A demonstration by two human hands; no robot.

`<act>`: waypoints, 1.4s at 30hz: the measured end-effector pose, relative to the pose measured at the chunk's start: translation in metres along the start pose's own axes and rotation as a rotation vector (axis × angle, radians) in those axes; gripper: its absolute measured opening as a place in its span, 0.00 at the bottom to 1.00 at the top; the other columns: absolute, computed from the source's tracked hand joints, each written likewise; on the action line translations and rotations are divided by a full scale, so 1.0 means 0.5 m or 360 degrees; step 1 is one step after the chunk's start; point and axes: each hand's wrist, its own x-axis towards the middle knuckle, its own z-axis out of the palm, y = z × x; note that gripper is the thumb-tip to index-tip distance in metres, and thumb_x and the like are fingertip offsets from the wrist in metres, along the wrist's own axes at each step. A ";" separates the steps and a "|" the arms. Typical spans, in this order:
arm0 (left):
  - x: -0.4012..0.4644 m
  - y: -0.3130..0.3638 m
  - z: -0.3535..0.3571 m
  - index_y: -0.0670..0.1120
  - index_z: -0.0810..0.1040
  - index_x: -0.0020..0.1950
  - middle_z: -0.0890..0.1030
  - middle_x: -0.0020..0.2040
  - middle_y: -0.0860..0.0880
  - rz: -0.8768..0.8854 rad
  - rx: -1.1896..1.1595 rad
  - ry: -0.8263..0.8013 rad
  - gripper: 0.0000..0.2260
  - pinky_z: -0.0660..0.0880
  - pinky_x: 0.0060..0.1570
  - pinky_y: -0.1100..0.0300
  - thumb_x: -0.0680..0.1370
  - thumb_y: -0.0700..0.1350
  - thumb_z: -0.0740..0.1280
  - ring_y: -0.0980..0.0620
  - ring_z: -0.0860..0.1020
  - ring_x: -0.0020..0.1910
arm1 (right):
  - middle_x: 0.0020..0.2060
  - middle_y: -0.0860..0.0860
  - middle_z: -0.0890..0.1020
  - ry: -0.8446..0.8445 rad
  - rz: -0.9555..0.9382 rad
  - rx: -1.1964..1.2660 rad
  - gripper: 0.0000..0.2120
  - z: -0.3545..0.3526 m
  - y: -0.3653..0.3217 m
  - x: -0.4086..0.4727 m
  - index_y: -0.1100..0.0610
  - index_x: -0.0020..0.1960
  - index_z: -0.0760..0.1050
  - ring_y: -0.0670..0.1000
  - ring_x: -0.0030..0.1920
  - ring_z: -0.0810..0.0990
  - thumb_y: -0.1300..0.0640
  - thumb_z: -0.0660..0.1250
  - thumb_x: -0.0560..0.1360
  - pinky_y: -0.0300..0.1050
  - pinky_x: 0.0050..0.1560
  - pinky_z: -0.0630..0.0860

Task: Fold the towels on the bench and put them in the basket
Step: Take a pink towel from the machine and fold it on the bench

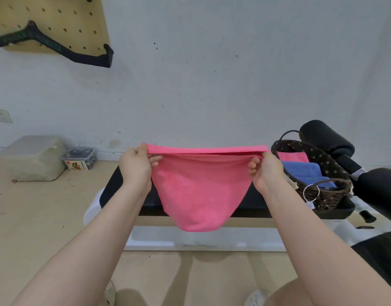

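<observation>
A pink towel (pixel 199 186) hangs doubled over in the air above the black bench (pixel 111 186). My left hand (pixel 136 165) pinches its top left corners and my right hand (pixel 266 170) pinches its top right corners, so the top edge is stretched straight and the middle sags down. On the bench's right end stands a dark wicker basket (pixel 322 193) that holds a folded blue towel (pixel 304 171) and a folded pink towel (pixel 292 156).
Black roller pads (pixel 327 138) of the bench rise behind and right of the basket. On the floor at the left sit a translucent bin (pixel 33 157) and a small clear box (pixel 79 159). A pegboard (pixel 51 23) with black handles hangs on the wall.
</observation>
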 end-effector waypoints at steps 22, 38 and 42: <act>0.284 0.040 0.234 0.42 0.71 0.61 0.77 0.42 0.46 -0.0325 -0.0492 -0.0154 0.09 0.78 0.35 0.68 0.82 0.40 0.55 0.54 0.79 0.39 | 0.53 0.62 0.72 0.0048 -0.0189 -0.0132 0.17 0.174 -0.086 0.314 0.57 0.56 0.62 0.53 0.38 0.78 0.74 0.46 0.76 0.45 0.47 0.80; 0.281 -0.139 0.137 0.45 0.78 0.46 0.82 0.46 0.46 -0.0236 0.0506 -0.0223 0.07 0.74 0.47 0.61 0.79 0.41 0.61 0.50 0.80 0.48 | 0.33 0.53 0.79 -0.0080 -0.0023 -0.1448 0.09 -0.003 0.040 0.339 0.56 0.42 0.70 0.48 0.33 0.76 0.68 0.57 0.74 0.38 0.30 0.63; 0.227 -0.211 0.075 0.41 0.78 0.48 0.82 0.47 0.42 -0.0494 0.0600 -0.0174 0.06 0.75 0.47 0.59 0.78 0.40 0.62 0.49 0.81 0.45 | 0.32 0.52 0.80 -0.0182 0.0059 -0.1670 0.09 -0.061 0.090 0.304 0.57 0.41 0.76 0.48 0.34 0.77 0.66 0.59 0.74 0.37 0.30 0.66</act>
